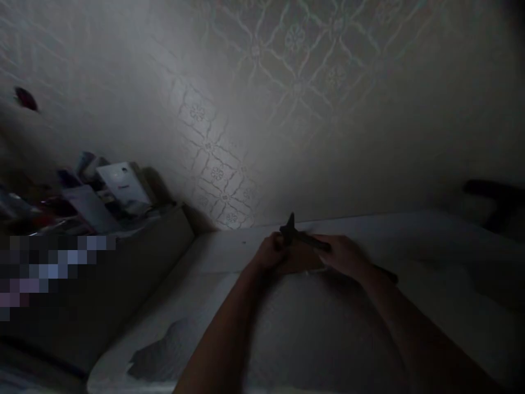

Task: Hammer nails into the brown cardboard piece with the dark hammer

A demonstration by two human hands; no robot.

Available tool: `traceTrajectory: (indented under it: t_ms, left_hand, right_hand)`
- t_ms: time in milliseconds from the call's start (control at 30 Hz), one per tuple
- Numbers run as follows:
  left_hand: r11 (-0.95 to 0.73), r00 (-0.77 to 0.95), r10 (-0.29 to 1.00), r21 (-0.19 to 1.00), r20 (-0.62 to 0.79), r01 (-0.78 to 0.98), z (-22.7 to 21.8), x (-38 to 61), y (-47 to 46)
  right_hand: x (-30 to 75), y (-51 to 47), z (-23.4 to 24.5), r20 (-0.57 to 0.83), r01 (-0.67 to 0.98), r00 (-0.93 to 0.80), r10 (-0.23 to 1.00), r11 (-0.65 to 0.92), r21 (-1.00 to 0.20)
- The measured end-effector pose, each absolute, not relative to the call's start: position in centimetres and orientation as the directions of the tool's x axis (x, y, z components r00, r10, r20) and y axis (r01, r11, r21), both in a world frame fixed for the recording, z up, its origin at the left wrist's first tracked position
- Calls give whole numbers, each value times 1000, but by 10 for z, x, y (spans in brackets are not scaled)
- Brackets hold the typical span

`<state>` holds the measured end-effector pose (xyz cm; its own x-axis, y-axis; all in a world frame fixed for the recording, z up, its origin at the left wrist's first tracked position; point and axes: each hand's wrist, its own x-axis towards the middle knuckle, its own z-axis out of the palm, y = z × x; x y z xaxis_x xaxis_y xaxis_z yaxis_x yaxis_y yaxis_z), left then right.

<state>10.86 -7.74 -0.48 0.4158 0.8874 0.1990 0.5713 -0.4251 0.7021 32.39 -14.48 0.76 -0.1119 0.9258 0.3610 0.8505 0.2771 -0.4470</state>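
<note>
The picture is dark and slightly blurred. A dark hammer [305, 239] with a pointed head lies across in front of me, its handle running into my right hand [342, 254], whose fingers are closed round it. My left hand [270, 251] is curled beside the hammer's head; what it grips, if anything, is too dark to make out. Beneath both hands is a flat brown piece [301, 259], its material unclear. A dark rod end [386, 272] sticks out past my right wrist, in line with the handle; I cannot tell whether it belongs to the hammer.
A pale surface with rounded corners [221, 306] lies under my arms, bearing a grey patch [159, 353] at the left. Patterned wallpaper [295, 87] rises behind. On the left, a dark cabinet [143, 262] carries a white box [125, 183] and clutter. A dark object [498, 194] stands right.
</note>
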Motion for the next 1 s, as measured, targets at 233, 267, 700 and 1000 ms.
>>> traceTrajectory:
  t_ms: [233,267,700,1000]
  left_hand:
    - [-429,409,889,683,204,592,-1,109,-80]
    - [-423,408,892,679,195,600,-1,109,-80]
    - [-445,421,881,682,217,580,-3,109,-79]
    - [-427,420,887,683,190,593,-2,108,-79]
  right_hand:
    - [325,-144,5,380,823,-122,917,308,-478]
    - [325,-144,5,389,822,-107,915,301,-483]
    - [324,-145,6,354,825,-105,929,280,-490]
    - [326,-144,5,353,821,-111,929,286,-495]
